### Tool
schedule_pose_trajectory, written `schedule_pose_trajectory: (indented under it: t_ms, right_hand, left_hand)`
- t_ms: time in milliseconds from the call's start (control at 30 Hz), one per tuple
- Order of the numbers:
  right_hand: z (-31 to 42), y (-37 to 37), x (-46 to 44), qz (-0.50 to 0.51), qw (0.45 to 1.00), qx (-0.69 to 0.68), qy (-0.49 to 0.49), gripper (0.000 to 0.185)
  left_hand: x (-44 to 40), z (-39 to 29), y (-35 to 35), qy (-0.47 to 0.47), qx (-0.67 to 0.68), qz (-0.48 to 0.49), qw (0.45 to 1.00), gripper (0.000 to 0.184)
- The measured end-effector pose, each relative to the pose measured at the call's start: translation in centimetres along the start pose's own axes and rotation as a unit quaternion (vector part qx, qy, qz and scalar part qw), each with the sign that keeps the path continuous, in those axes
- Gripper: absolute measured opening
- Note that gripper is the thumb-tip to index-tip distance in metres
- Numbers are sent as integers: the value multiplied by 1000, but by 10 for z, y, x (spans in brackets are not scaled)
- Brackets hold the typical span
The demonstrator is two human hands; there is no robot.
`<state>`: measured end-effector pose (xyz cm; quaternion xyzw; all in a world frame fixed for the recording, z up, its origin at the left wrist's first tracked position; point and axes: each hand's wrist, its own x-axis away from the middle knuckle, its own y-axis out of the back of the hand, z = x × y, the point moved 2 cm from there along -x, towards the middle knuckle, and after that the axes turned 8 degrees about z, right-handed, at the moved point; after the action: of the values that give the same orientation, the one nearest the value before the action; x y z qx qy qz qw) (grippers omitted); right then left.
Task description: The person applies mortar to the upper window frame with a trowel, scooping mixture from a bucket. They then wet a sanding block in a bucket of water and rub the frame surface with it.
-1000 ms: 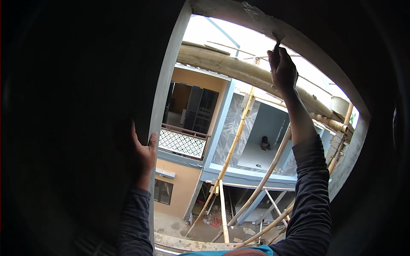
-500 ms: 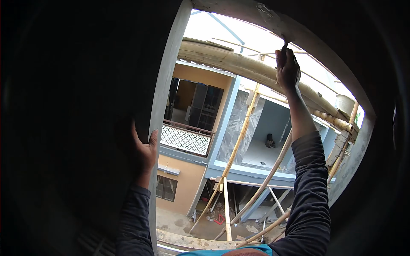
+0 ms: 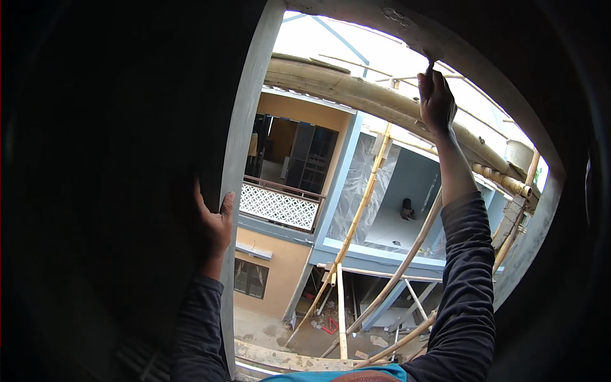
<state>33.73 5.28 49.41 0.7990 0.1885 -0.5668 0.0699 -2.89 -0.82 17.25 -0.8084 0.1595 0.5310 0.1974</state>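
Observation:
My right hand [image 3: 437,102] is raised to the top of the window opening. Its fingers are closed round the handle of a small dark tool [image 3: 430,65], whose tip meets the underside of the grey top edge [image 3: 471,67]. A rough patch of plaster [image 3: 396,16] shows on that edge, left of the tool. My left hand [image 3: 215,223] rests with spread fingers against the dark wall beside the opening, its thumb on the grey left edge [image 3: 245,127]. Some of its fingers are lost in shadow.
Bamboo poles [image 3: 363,210] stand outside, with a thick beam [image 3: 356,92] crossing near the top. Beyond are an orange and blue building with a white lattice balcony [image 3: 277,205] and a person [image 3: 407,209] low on a pale floor. A bucket [image 3: 519,153] is at the right.
My right hand and the tool have shifted slightly right along the top edge. The outside view has also shifted a little right. My left hand stays against the wall.

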Motion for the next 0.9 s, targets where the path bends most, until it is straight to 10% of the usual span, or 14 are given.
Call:
schedule_pose_trajectory:
  t_ms: [900]
  right_hand:
    - [-11,-29,-5,-120,991,-48,-24,26]
  left_hand:
    - [2,11,-2,-8,44,1,999,76]
